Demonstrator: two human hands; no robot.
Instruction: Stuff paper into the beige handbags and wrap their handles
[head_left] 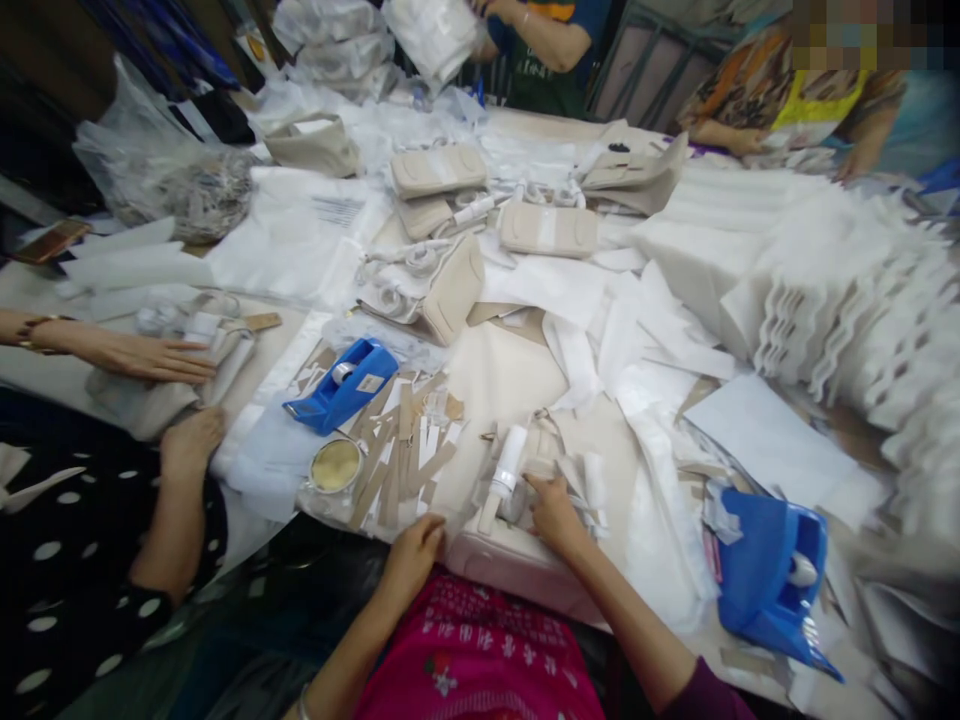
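A cream handbag (517,555) lies at the table edge before me, its handle parts wrapped in white material (508,462). At its left corner, my left hand (414,557) is closed, fingers curled beside a clear plastic edge; what they pinch is hidden. My right hand (556,515) bends over the bag's top right of the wrapped handle, its index finger and thumb on either side of a part I cannot make out clearly. Left of the bag lie loose paper strips (405,450), a round tin (335,466) of pale yellow stuff and a blue tape dispenser (345,385).
A second blue tape dispenser (776,575) stands at right. Stacked white foam sheets (750,240) fill the far right. More cream handbags (454,290) lie mid-table. A co-worker's hands (150,355) work at left; two other people stand across the table.
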